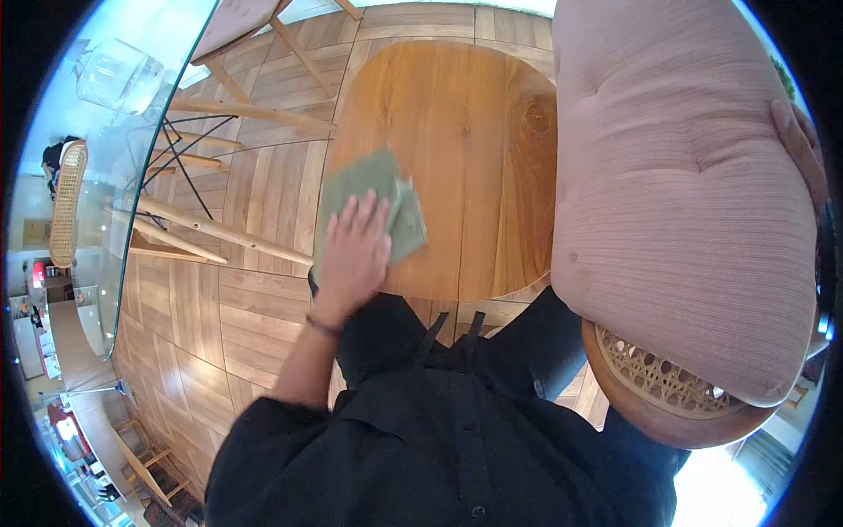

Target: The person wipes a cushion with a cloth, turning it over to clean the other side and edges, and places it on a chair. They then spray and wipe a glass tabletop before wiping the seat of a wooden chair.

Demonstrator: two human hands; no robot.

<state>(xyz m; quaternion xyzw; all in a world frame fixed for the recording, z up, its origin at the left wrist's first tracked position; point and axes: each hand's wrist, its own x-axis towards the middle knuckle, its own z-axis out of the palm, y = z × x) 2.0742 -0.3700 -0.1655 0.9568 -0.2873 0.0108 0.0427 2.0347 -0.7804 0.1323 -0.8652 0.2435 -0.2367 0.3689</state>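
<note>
A folded green cloth lies on the left edge of a wooden chair seat. My left hand holds the cloth against the seat, its fingers bent slightly over the top, and the wrist is a little blurred. On the right, a pink ribbed cushion leans against the chair's wooden backrest with woven cane. My right hand grips the cushion's far right edge. Only part of that hand shows; the rest is hidden or beyond the view.
A glass tabletop runs along the left, with a clear container seen on or through it. Another chair's wooden legs stand beside the seat. Parquet floor lies below, and a wooden chair stands at lower left.
</note>
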